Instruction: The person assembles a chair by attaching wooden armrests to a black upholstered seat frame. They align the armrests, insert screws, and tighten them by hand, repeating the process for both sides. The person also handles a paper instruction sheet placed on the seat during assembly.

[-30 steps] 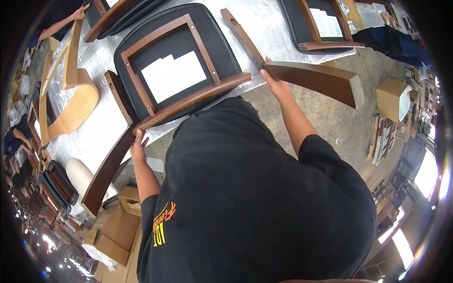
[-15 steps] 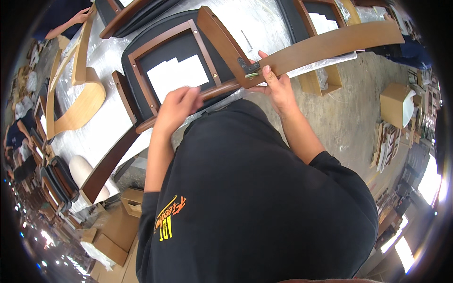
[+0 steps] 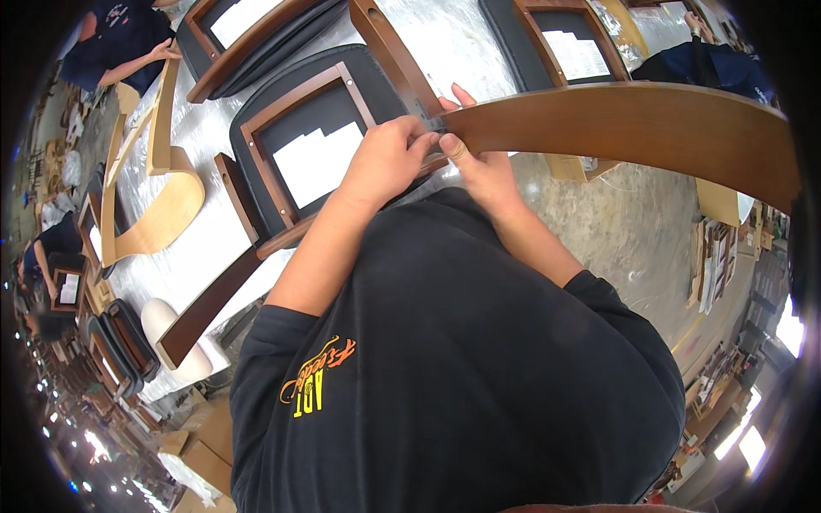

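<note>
My right hand (image 3: 486,176) grips the inner end of a long curved brown wooden chair piece (image 3: 616,124), its thumb on the near side and fingertips behind. Beside it my left hand (image 3: 386,164) is closed in a pinch at the dark metal bracket (image 3: 438,125), where the curved piece meets a straight brown wooden leg (image 3: 393,56). Whatever the pinched fingers hold is hidden. Below this joint lies a black seat (image 3: 244,137) with a brown wooden frame (image 3: 255,154) and white paper sheets (image 3: 318,164) on it. A second curved brown piece (image 3: 209,299) extends from the frame's left end.
Plastic film covers the worktable (image 3: 154,286). A light-wood curved frame (image 3: 175,201) stands at the left, near a co-worker's hand (image 3: 162,51). More black seats (image 3: 505,43) lie at the back. Another person (image 3: 710,68) is at the far right. Cardboard boxes (image 3: 205,445) stand lower left.
My left hand has moved right, from the frame's near rail to the bracket. The curved piece's outer end has swung down and nearer at the right, with my right hand still on it.
</note>
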`<state>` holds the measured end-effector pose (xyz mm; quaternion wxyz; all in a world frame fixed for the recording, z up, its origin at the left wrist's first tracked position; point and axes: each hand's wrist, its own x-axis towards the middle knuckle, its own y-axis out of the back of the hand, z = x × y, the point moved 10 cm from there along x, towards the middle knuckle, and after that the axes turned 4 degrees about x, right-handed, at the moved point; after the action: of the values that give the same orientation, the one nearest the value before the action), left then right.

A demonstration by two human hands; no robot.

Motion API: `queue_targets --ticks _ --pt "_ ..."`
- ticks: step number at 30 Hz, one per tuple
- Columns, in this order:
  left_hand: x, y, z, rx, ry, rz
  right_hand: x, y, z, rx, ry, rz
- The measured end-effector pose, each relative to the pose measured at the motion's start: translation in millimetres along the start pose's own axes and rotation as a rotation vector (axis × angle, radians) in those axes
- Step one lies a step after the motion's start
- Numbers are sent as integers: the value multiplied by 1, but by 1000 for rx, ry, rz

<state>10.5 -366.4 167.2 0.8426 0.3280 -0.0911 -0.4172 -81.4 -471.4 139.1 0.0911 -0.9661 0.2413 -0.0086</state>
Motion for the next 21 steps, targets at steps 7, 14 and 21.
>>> queue_targets --ticks 7,14,21 --pt "1 -10 -15 -241 79 -81 7 -3 -8 -122 60 -31" --pt "-8 5 21 121 -245 140 19 -2 -26 -66 131 72" --pt "-17 -1 44 180 -368 92 22 7 -36 -151 52 157"
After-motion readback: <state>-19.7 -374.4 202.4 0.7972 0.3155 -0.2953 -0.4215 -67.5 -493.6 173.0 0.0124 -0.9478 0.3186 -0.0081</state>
